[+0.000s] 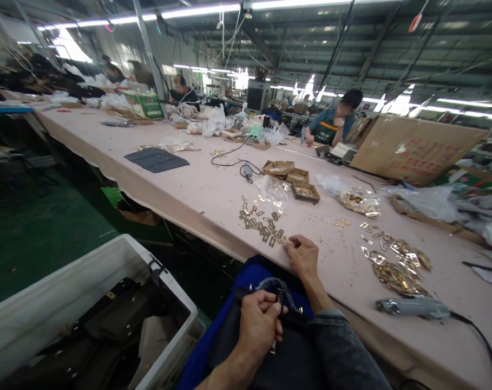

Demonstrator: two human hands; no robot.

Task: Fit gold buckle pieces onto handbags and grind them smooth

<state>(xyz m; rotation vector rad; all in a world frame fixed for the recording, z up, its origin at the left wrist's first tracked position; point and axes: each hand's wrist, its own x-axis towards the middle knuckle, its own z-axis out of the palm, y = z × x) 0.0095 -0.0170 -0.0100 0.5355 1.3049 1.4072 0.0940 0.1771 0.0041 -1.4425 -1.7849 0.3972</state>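
My left hand (260, 319) is closed, pinching a narrow black strap (280, 294) with shiny metal on it, above a black bag piece (284, 371) in my lap. My right hand (304, 257) reaches to the table edge with thumb and forefinger drawn together. Its fingertips touch the near side of a scatter of small rectangular metal plates (265, 236); what lies between them is too small to make out. Blue cloth (251, 276) lies beneath the black piece.
A white bin (128, 244) with dark bag pieces stands at left. On the table (217, 216) are a grey corded power screwdriver (412, 307), a gold hardware pile (400, 271), small cardboard trays (306, 192) and a dark flat panel (156, 159). A co-worker (330, 124) sits opposite.
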